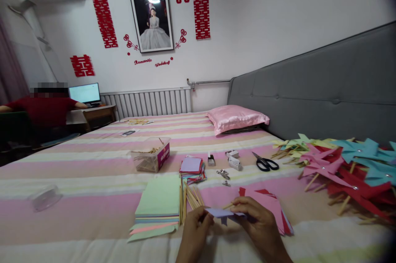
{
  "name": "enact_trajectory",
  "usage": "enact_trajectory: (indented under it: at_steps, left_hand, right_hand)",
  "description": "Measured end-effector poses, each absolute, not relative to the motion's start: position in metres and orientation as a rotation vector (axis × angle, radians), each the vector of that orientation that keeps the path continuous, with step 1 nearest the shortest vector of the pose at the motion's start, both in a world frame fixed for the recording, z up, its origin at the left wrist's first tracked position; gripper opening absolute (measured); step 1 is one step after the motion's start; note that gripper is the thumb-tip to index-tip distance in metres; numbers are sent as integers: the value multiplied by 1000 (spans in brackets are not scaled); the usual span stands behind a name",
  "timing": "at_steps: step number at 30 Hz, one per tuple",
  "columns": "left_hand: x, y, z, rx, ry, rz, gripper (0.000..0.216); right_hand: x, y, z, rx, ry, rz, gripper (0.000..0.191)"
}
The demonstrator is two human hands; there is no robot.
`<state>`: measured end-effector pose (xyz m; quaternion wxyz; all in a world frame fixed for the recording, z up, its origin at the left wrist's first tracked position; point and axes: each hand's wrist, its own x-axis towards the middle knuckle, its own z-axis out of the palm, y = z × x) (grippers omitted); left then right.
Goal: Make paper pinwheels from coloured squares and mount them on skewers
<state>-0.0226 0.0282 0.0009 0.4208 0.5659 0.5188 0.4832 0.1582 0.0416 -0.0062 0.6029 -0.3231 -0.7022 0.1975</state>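
Observation:
My left hand [195, 226] and my right hand [258, 225] are both closed on a piece of lavender paper [220, 213] held low over the bed, near its front edge. A thin wooden stick [228, 205] pokes out at the top of the paper, by the fingers of my right hand. Just left of my left hand lies a bundle of wooden sticks [189, 198]. Under my right hand sits a stack of red and pink paper [268, 202].
A large stack of pastel sheets [158, 205] and a small stack of coloured squares [192, 169] lie ahead. A clear box of sticks [151, 154], black scissors [265, 163] and a pile of finished pinwheels [346, 168] surround them. A person in red [43, 110] sits at a desk far left.

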Motion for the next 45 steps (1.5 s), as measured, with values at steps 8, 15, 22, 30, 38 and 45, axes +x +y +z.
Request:
enact_trajectory:
  at_steps: [8,15,22,30,38,45]
  left_hand:
    - [-11,26,-8,1215,1123,1210,35]
    - [-5,30,-27,1114,1003,1216,35]
    - [-4,30,-29,1063,935,1223,27]
    - [-2,27,-23,1020,906,1223,25]
    - [0,26,-22,1005,910,1229,27]
    - [2,24,-20,1015,913,1254,32]
  right_hand:
    - [157,45,-5,-779,-1528,599,7]
    - [152,37,-1,-749,-1455,651,12]
    - [152,32,1,-734,-1353,750,14]
    - [152,25,9,-732,-1270,826,8]
    - [149,22,12,-762,-1197,876,2]
    - [149,20,14,-748,-1173,913,3]
